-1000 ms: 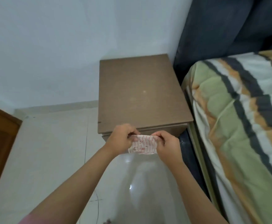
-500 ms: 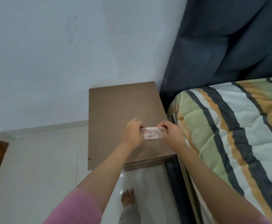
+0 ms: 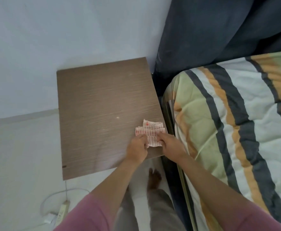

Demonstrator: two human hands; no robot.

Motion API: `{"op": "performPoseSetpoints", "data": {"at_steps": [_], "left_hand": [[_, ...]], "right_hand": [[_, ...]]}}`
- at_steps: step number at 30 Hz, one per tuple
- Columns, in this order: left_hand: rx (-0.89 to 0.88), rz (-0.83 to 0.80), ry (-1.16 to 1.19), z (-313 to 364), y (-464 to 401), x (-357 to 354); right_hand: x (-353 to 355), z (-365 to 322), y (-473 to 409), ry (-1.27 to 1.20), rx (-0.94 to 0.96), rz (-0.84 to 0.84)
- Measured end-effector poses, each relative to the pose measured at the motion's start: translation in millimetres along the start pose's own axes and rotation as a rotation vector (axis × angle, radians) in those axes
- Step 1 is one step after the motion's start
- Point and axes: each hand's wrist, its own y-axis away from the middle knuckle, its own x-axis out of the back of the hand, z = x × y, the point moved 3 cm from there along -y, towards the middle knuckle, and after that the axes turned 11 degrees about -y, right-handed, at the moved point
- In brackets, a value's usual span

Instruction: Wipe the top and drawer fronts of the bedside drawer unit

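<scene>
The brown wood-grain top of the bedside drawer unit (image 3: 99, 110) fills the middle of the view, seen from above; its drawer fronts are hidden. A small white cloth with red stripes (image 3: 150, 132) lies on the top near its front right corner. My left hand (image 3: 137, 148) holds the cloth's near left edge and my right hand (image 3: 169, 144) holds its near right edge, both with curled fingers. A small white speck sits on the top just left of the cloth.
A bed with a striped green, orange, white and grey quilt (image 3: 236, 122) stands tight against the unit's right side, with a dark headboard (image 3: 219, 30) behind. A white power strip and cable (image 3: 62, 210) lie on the pale floor at the unit's front left. A bare foot (image 3: 154, 180) stands below the unit.
The view has tipped down over the unit. Both hands have brought the cloth from in front of the unit down onto its top at the front right, and it is more spread out.
</scene>
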Motion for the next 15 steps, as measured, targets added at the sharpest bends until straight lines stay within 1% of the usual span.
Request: {"op": "performPoseSetpoints", "data": {"at_steps": [4, 7, 10, 13, 15], "left_hand": [[0.020, -0.028, 0.022, 1.2, 14.5, -13.3], [0.048, -0.100, 0.013, 2.8, 25.2, -15.7], [0.119, -0.170, 0.042, 3.2, 37.0, -13.8], [0.214, -0.130, 0.093, 0.7, 48.7, -3.5], [0.284, -0.126, 0.141, -1.2, 58.2, 6.0]], "right_hand": [[-12.6, 15.4, 12.8, -0.038, -0.033, -0.094], [-15.4, 18.5, 16.5, -0.078, -0.055, -0.101], [-10.4, 14.9, 22.4, -0.121, -0.120, -0.081], [-4.6, 12.3, 28.0, -0.199, -0.156, -0.014], [8.4, 3.2, 34.7, -0.305, -0.209, 0.124]]}}
